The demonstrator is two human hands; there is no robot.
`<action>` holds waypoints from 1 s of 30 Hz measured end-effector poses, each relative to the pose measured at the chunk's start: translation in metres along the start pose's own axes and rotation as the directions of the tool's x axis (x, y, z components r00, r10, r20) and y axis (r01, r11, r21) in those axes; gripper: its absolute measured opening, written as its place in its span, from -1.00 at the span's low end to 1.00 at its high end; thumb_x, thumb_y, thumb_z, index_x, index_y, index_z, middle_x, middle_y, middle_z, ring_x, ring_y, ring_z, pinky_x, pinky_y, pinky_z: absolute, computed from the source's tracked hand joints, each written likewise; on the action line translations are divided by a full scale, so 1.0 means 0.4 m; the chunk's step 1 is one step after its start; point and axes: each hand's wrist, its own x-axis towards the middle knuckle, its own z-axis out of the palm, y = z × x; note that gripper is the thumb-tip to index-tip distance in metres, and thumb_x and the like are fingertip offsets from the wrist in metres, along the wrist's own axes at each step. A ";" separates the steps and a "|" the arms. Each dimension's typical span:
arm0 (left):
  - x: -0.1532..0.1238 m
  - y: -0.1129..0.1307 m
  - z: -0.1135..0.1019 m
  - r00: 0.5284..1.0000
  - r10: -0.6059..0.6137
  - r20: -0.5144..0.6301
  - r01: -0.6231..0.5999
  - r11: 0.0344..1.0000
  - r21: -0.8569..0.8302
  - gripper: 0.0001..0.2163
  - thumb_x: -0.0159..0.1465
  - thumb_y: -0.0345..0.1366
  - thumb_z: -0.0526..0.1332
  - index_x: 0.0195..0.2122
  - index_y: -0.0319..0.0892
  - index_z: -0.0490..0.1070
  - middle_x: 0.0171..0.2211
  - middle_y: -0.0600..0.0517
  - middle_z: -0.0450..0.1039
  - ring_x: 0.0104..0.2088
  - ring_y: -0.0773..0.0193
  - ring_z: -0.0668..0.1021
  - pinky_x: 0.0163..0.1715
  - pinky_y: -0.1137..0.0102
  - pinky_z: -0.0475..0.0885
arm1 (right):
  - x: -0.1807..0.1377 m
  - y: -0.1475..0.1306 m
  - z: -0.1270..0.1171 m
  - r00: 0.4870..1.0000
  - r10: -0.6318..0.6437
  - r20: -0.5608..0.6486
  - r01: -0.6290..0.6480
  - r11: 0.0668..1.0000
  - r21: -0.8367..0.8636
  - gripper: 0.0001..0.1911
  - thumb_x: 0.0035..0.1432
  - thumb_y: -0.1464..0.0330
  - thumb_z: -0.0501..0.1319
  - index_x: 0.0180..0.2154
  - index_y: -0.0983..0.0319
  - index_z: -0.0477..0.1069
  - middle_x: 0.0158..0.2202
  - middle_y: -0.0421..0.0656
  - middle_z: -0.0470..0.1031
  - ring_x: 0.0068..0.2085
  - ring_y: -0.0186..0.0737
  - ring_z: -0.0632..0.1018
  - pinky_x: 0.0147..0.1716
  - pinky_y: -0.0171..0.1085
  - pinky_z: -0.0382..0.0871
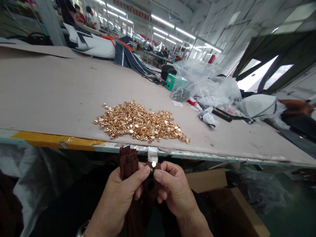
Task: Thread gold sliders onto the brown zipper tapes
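Observation:
My left hand (117, 194) is closed around a bundle of dark brown fabric straps (128, 162), whose ends stick up above the fist and hang down below it. Its thumb also presses on the end of one brown strap (149, 184). My right hand (176, 189) pinches the other side of that strap end. Between the two thumbs a small shiny gold metal piece (153, 164) sits at the strap's top edge. Just beyond the hands, a pile of small gold metal pieces (140, 121) lies spread near the table's front edge.
The table (61, 89) has yellow tape (59, 140) along its front edge. Clear plastic bags (204, 79), a green box (170, 81) and striped dark fabric (128, 57) lie farther back. A cardboard box (237, 210) stands below right. People work in the background.

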 end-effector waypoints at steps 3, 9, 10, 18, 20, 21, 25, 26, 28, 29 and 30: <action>-0.003 0.008 0.010 0.999 0.019 -0.029 -0.019 0.999 0.029 -0.72 0.00 -0.10 0.36 -0.55 -0.21 0.41 -0.77 0.20 0.16 -0.70 0.47 0.20 -0.68 0.56 0.12 | 0.004 -0.002 0.003 1.000 -0.017 -0.017 0.017 0.999 -0.034 -0.60 -0.17 0.25 0.44 -0.62 0.26 0.24 -0.81 -0.38 0.26 -0.82 -0.55 0.20 -0.84 -0.54 0.16; 0.000 0.017 0.015 1.000 -0.004 0.015 0.003 0.999 0.053 -0.68 -0.04 -0.06 0.38 -0.62 -0.19 0.35 -0.77 0.21 0.15 -0.72 0.46 0.19 -0.74 0.56 0.08 | 0.010 -0.013 -0.003 0.996 -0.076 0.036 0.080 0.989 -0.122 -0.64 -0.06 0.23 0.39 -0.56 0.26 0.25 -0.73 -0.34 0.34 -0.78 -0.53 0.25 -0.81 -0.53 0.15; 0.001 0.015 0.012 0.999 -0.004 0.045 0.001 0.998 0.066 -0.66 -0.04 -0.05 0.37 -0.63 -0.19 0.33 -0.77 0.21 0.14 -0.73 0.46 0.19 -0.75 0.56 0.08 | 0.008 -0.018 -0.004 0.994 -0.095 0.045 0.102 0.980 -0.169 -0.66 -0.01 0.22 0.36 -0.54 0.26 0.26 -0.71 -0.32 0.37 -0.77 -0.52 0.27 -0.79 -0.52 0.15; 0.008 -0.003 -0.001 0.995 0.030 0.098 -0.043 0.990 0.134 -0.63 0.05 0.01 0.30 -0.61 -0.20 0.32 -0.76 0.18 0.17 -0.70 0.45 0.21 -0.71 0.55 0.13 | -0.007 -0.062 0.029 0.933 -0.358 -0.024 0.253 0.703 -0.665 -0.73 0.15 0.24 0.22 -0.50 0.24 0.31 -0.65 -0.30 0.33 -0.63 -0.44 0.28 -0.64 -0.42 0.15; 0.008 -0.002 0.002 0.997 0.008 0.076 -0.016 0.995 0.101 -0.63 0.06 0.03 0.29 -0.60 -0.19 0.31 -0.77 0.20 0.13 -0.72 0.46 0.18 -0.71 0.55 0.09 | 0.003 -0.075 0.043 0.869 -0.494 0.014 0.300 0.505 -0.809 -0.77 0.17 0.29 0.19 -0.50 0.23 0.32 -0.60 -0.28 0.37 -0.57 -0.38 0.36 -0.55 -0.38 0.22; 0.008 -0.002 0.003 0.998 -0.006 0.066 0.000 0.997 0.080 -0.63 0.05 0.03 0.29 -0.59 -0.18 0.30 -0.78 0.21 0.12 -0.72 0.47 0.17 -0.72 0.56 0.07 | 0.012 -0.084 0.048 0.824 -0.564 0.050 0.318 0.387 -0.866 -0.79 0.18 0.31 0.18 -0.49 0.23 0.33 -0.57 -0.26 0.40 -0.53 -0.35 0.39 -0.49 -0.35 0.24; 0.009 -0.003 0.004 0.998 -0.033 0.046 0.029 0.996 0.081 -0.66 0.04 0.01 0.31 -0.54 -0.19 0.35 -0.78 0.22 0.14 -0.73 0.47 0.18 -0.71 0.56 0.06 | 0.059 -0.127 0.065 0.668 -0.732 0.132 0.305 0.109 -0.946 -0.82 0.21 0.32 0.14 -0.44 0.22 0.35 -0.49 -0.21 0.45 -0.43 -0.26 0.45 -0.37 -0.28 0.23; 0.010 -0.002 0.004 0.998 -0.034 0.046 0.030 0.996 0.080 -0.67 0.03 -0.01 0.33 -0.51 -0.19 0.38 -0.76 0.21 0.17 -0.72 0.47 0.20 -0.70 0.56 0.08 | 0.068 -0.137 0.069 0.673 -0.730 0.122 0.318 0.137 -0.938 -0.82 0.21 0.31 0.14 -0.43 0.21 0.35 -0.50 -0.22 0.45 -0.44 -0.26 0.44 -0.39 -0.29 0.23; 0.010 0.000 0.005 0.999 -0.037 0.039 0.035 0.998 0.053 -0.69 0.00 -0.04 0.36 -0.46 -0.19 0.41 -0.72 0.20 0.23 -0.70 0.46 0.22 -0.69 0.56 0.10 | 0.074 -0.149 0.077 0.747 -0.659 0.093 0.369 0.293 -0.882 -0.86 0.19 0.28 0.17 -0.36 0.21 0.38 -0.50 -0.24 0.45 -0.48 -0.29 0.43 -0.44 -0.32 0.24; 0.010 0.001 0.005 0.998 -0.042 0.036 0.040 0.998 0.043 -0.69 -0.02 -0.04 0.37 -0.45 -0.19 0.42 -0.70 0.19 0.25 -0.69 0.46 0.23 -0.68 0.55 0.10 | 0.071 -0.152 0.080 0.793 -0.601 0.098 0.388 0.374 -0.842 -0.87 0.18 0.28 0.19 -0.32 0.22 0.39 -0.50 -0.25 0.46 -0.49 -0.30 0.43 -0.46 -0.34 0.24; 0.009 0.002 0.005 0.999 -0.041 0.032 0.040 0.999 0.033 -0.68 -0.02 -0.04 0.37 -0.45 -0.19 0.41 -0.70 0.18 0.26 -0.69 0.45 0.23 -0.68 0.55 0.10 | 0.066 -0.153 0.082 0.828 -0.549 0.116 0.398 0.429 -0.811 -0.87 0.16 0.29 0.20 -0.31 0.23 0.41 -0.50 -0.26 0.45 -0.49 -0.31 0.42 -0.47 -0.35 0.24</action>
